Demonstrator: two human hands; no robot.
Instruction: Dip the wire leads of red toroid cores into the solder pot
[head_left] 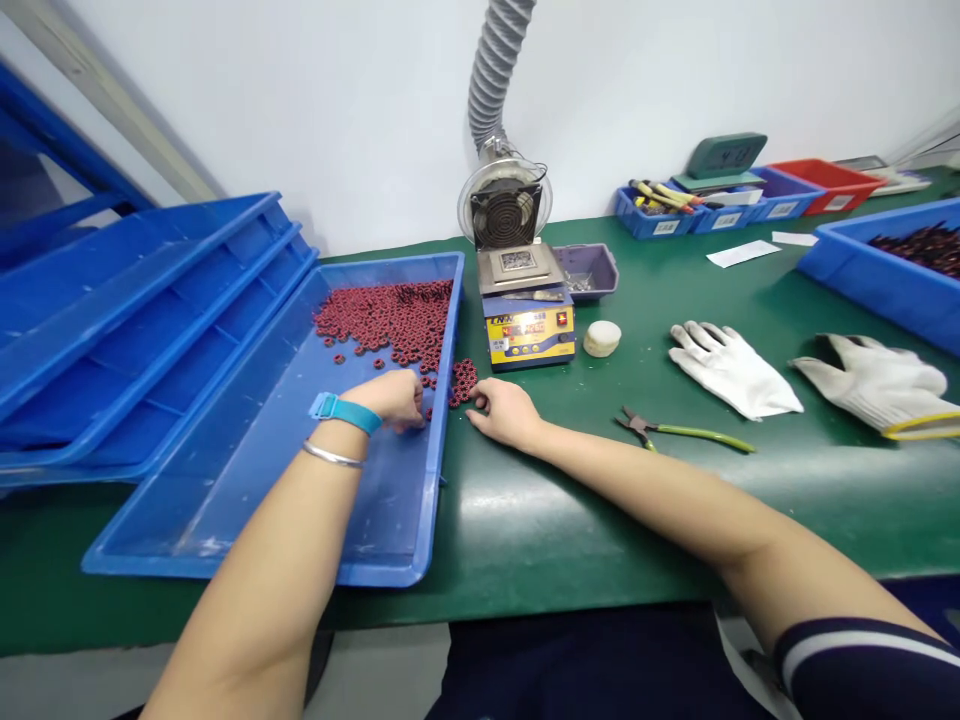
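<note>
My left hand (403, 399) is inside the blue tray (247, 480), near its right wall. Its fingers are curled closed, and what they hold, if anything, is hidden. Many small dark-red wound rings (390, 318) lie in the tray's far half, with a few loose ones close to my left fingers. Outside the wall, a small cluster of the same rings (463, 380) rests on the green table. My right hand (506, 412) lies beside this cluster, its thumb and index finger slightly apart at the cluster's edge. No ring shows between those fingertips.
A yellow-and-blue unit with a metal top (529, 325) stands behind my right hand, under a grey duct (495, 70). To the right are green-handled pliers (675, 431), white gloves (731, 370) and a round white pad (601, 338). Stacked blue trays (150, 290) lean at left.
</note>
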